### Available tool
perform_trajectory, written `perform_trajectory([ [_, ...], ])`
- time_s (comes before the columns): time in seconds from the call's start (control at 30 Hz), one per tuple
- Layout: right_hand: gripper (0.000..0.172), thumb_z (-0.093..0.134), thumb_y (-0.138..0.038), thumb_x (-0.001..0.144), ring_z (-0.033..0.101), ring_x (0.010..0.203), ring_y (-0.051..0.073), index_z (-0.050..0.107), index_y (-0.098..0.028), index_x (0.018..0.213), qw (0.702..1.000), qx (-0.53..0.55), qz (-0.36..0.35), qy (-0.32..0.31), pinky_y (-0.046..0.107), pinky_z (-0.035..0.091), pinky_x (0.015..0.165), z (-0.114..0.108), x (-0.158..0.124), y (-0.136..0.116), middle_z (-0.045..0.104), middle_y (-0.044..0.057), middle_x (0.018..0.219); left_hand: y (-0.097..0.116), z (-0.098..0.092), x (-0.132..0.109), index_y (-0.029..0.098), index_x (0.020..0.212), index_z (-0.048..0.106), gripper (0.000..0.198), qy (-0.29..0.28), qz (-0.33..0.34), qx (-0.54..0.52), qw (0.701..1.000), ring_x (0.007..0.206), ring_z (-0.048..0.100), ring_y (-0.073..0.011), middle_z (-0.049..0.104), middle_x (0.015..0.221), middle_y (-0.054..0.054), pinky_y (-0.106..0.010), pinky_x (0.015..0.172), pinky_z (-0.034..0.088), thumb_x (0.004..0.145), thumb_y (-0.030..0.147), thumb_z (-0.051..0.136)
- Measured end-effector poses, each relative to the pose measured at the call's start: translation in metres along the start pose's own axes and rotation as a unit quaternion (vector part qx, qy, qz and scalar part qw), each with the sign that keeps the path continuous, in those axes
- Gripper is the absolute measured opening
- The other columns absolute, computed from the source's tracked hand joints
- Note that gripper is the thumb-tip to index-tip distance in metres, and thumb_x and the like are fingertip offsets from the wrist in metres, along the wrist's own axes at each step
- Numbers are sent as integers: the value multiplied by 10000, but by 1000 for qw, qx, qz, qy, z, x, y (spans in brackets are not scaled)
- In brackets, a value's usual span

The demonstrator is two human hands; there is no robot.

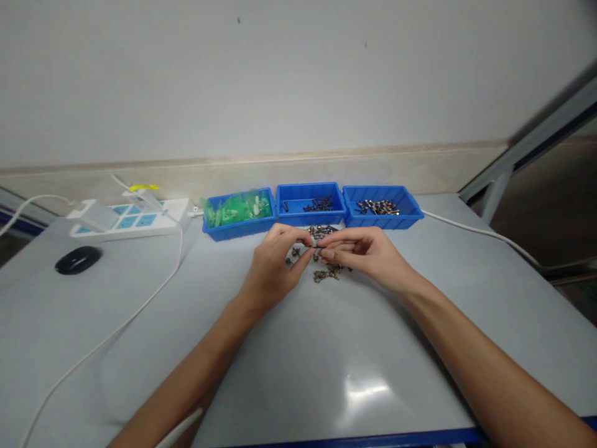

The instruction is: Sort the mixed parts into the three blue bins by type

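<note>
My left hand (275,261) and my right hand (373,252) meet above the middle of the table. Between their fingertips is a thin dark screw (318,247), pinched from both sides; its ends are hidden by the fingers. Several small metal screws and fittings (326,274) lie loose on the table below and around the fingers. More of them (321,231) lie just behind, partly covered by my hands.
Behind my hands stand three blue bins: one (239,231) with a green plastic bag, one (310,218) with dark screws, one (382,221) with shiny metal parts. Leftward are a white power strip (135,231), a black mouse (78,260) and a white cable (125,323).
</note>
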State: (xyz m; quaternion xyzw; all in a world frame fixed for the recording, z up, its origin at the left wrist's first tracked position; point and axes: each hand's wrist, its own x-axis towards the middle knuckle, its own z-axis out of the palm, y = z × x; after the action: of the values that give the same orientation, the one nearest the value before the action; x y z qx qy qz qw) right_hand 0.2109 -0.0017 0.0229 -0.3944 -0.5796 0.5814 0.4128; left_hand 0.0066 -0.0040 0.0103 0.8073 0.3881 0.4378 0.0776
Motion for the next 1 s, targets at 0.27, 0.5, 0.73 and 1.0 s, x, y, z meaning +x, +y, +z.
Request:
perform_trajectory([
  [0.27, 161, 810, -347, 772, 722, 669, 170, 798, -194, 822, 990, -13, -58, 124, 299, 597, 680, -5, 5, 4, 767, 46, 731, -16, 5, 1, 138, 1247, 618, 290, -138, 38, 66, 987, 1164, 565, -260, 697, 1245, -122, -451, 1028, 485, 993, 270, 571],
  [0.5, 247, 717, -259, 806, 756, 844, 207, 771, -225, 1045, 935, -26, -97, 340, 379, 626, 763, -18, 10, 7, 775, 78, 1067, -29, 6, -3, 139, 1306, 621, 371, -215, 2, 125, 969, 1280, 492, -308, 660, 1345, -112, -521, 1076, 437, 1043, 335, 448],
  [0.73, 274, 718, -250, 797, 754, 819, 201, 765, -225, 1065, 940, -37, -89, 329, 371, 631, 730, -15, 8, 6, 763, 81, 1110, -38, -4, -1, 181, 1039, 735, 226, -185, 5, 93, 978, 970, 622, -238, 774, 1025, -69, -416, 918, 528, 987, 167, 516],
  [1.0, 230, 718, -266, 803, 735, 755, 179, 768, -207, 1019, 944, -39, -78, 317, 345, 611, 690, -13, 8, 5, 773, 80, 1052, -40, -3, -4, 206, 1003, 758, 199, -137, -53, 12, 989, 842, 713, -204, 789, 954, -54, -346, 801, 574, 863, 99, 665],
])
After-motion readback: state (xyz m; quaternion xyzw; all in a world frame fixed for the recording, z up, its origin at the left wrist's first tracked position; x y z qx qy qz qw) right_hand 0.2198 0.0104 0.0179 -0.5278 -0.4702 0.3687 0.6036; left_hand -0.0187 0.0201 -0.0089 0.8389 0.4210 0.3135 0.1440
